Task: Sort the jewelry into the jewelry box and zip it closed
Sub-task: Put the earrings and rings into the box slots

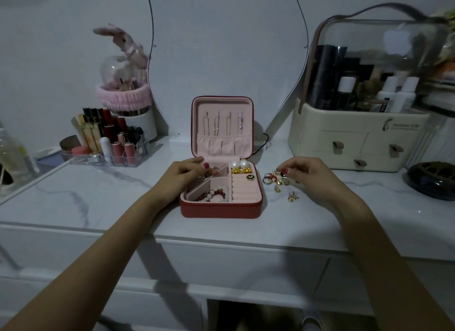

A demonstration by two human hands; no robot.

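A red jewelry box (221, 208) with pink lining stands open on the marble table, its lid upright with several hair pins (222, 124) clipped inside. In its tray lie a bead bracelet (215, 194), two pearl earrings (239, 163), gold pieces (242, 170) and a black heart stud (250, 176). My left hand (183, 175) reaches into the back left compartment and pinches a small ring (214, 168). To the right of the box, my right hand (304, 174) pinches a dark round earring (282, 174) over a pile of loose jewelry (277, 181). A gold earring (293, 197) lies nearer me.
A clear lipstick organizer (108, 143) stands at the back left, a pink-banded brush holder (128, 104) behind it. A cream cosmetics case (364, 138) with drawers fills the back right, a dark round dish (433, 180) beside it. A mirror (224, 47) leans behind the box.
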